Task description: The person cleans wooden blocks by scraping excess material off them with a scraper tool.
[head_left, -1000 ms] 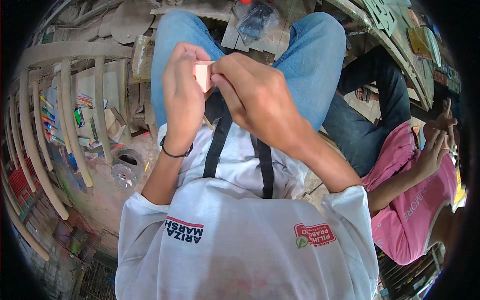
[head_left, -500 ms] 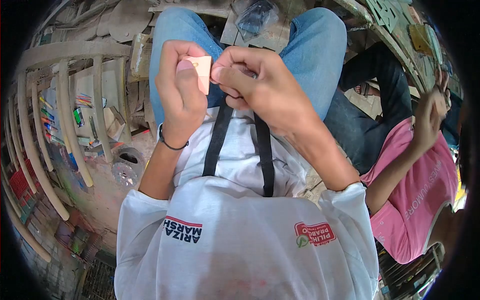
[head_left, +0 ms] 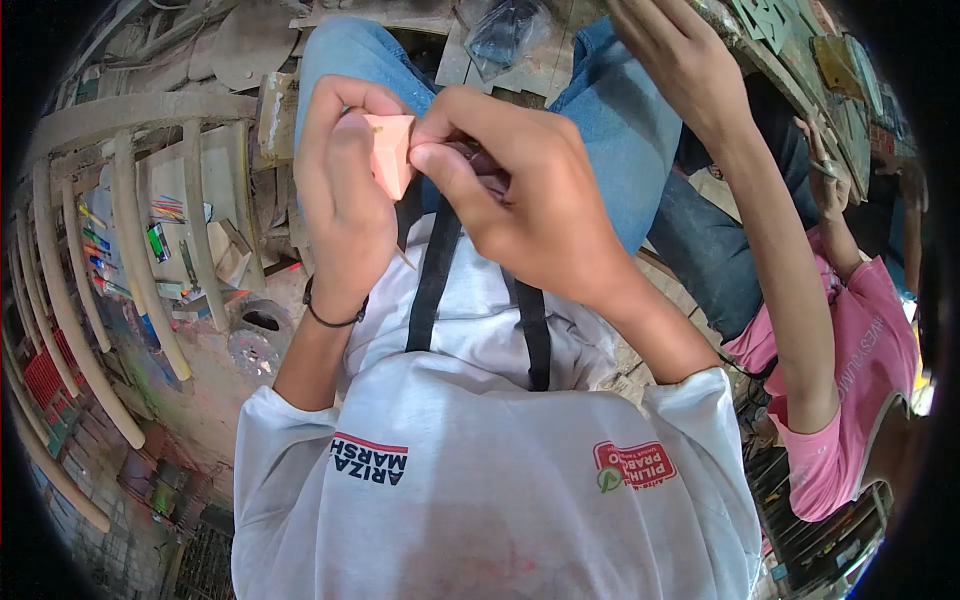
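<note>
Dusty, curved wooden slats [head_left: 146, 255] stand left of a pale-pink faceted block [head_left: 393, 155], raised over blue denim jeans [head_left: 340, 55]. The left hand [head_left: 345, 200] wraps its fingers around it; the right hand [head_left: 520, 190] bends its fingers at its edge, any hold hidden. Steady support and light pressure should protect crisp, smooth-looking facets.

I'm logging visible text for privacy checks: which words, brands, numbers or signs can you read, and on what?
"ARIZA MARSH": on the white shirt.
"PILIH PRABO": on its red badge; the badge's other lettering is unclear or too small.
Pink shirt: lettering too blurred to read.
Other marks: too small.
</note>
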`<state>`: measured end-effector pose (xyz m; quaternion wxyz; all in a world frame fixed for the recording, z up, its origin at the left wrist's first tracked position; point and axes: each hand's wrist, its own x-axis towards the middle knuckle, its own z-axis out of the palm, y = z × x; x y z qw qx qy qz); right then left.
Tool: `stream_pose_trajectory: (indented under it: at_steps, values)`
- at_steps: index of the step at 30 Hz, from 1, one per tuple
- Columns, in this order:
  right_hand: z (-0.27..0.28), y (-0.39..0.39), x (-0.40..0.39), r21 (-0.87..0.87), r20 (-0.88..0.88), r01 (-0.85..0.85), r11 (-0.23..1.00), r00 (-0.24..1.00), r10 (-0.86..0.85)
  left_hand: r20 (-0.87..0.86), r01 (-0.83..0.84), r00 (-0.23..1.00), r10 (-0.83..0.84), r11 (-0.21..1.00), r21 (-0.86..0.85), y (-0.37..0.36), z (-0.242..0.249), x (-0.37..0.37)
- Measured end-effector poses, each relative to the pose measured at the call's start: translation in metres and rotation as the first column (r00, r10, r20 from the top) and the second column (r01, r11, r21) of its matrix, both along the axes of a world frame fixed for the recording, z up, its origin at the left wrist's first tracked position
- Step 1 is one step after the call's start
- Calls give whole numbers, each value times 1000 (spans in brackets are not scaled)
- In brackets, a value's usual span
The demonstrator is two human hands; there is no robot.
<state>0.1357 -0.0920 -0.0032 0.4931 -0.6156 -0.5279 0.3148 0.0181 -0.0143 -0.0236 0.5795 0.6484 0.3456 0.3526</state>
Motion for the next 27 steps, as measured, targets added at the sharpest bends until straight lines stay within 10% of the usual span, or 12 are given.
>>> stream_pose_trajectory:
  at_steps: [5, 7, 10, 15, 21, 27]
  values:
    - [-16, 3, -3, 227, 269, -96, 969, 963, 33, -137, 22, 990, -40, 991, -131, 3, 10, -8]
    - [-19, 5, -1, 279, 399, -220, 935, 912, 95, -59, 45, 993, -105, 778, -627, 8, 17, -10]
    - [-14, 5, 4, 221, 435, -302, 927, 882, 183, -68, 7, 988, -135, 491, -871, 15, 12, -10]
    - [-25, 0, -3, 160, 401, -214, 964, 906, 135, 95, 149, 988, -123, 567, -810, 4, 0, -12]
    - [-24, 2, -17, 182, 92, 30, 983, 995, -47, -77, -62, 996, 36, 925, -375, -3, -12, -5]
    - [-16, -1, -18, -62, -151, 60, 996, 986, -68, -115, -4, 993, -9, 993, -115, -2, -14, -10]
